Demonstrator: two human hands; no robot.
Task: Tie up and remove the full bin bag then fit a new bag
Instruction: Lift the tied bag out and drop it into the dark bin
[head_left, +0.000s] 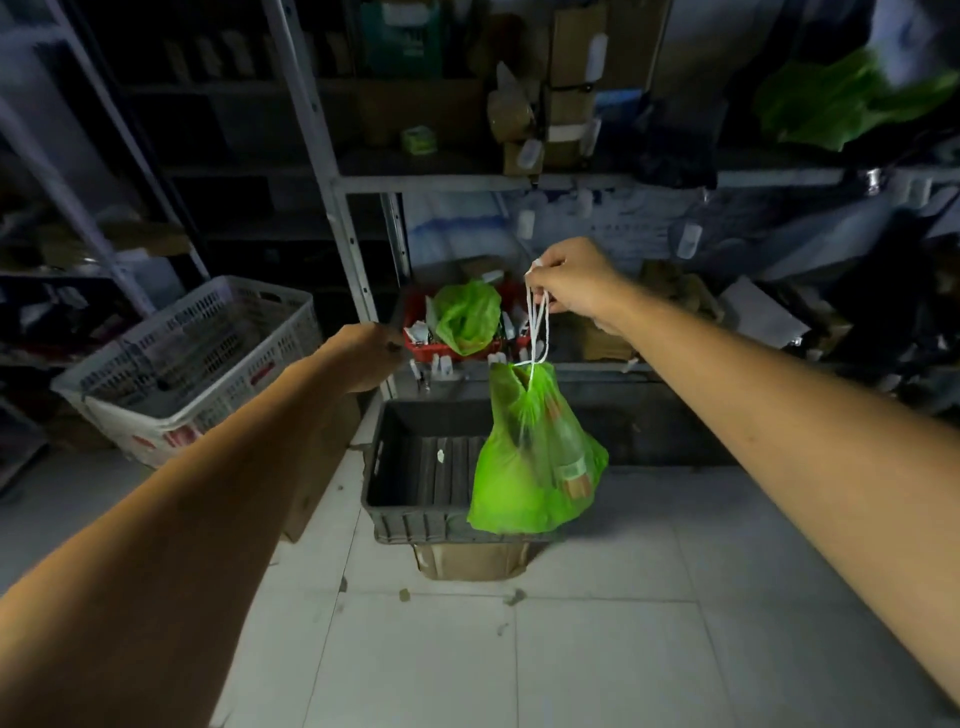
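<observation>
Two bare arms reached forward over a pale tiled floor (597, 649) in a dim storeroom. The right hand (574, 283) was pinched closed around the white drawstring (537, 332) of a full green bin bag (524, 483), which hung clear of the floor with its neck gathered shut. Bottle shapes showed through the thin plastic. The bag dangled in front of the near right part of a dark grey crate (415, 467), whose ribbed bottom lay mostly bare. A brown cardboard box (467, 561) sat under the crate's front edge.

The left hand (363, 358) was stretched toward a grey metal shelf upright (343, 244); it was turned away and in shadow, so I could not tell whether it was clenched or loose, or whether it gripped anything.

Behind the crate, a red basket (421, 317) on the lowest shelf held small items and another crumpled green bag (467, 317). A white perforated basket (197, 358) stood tilted at the left. More green plastic (841, 104) lay blurred on a high shelf at the right.
</observation>
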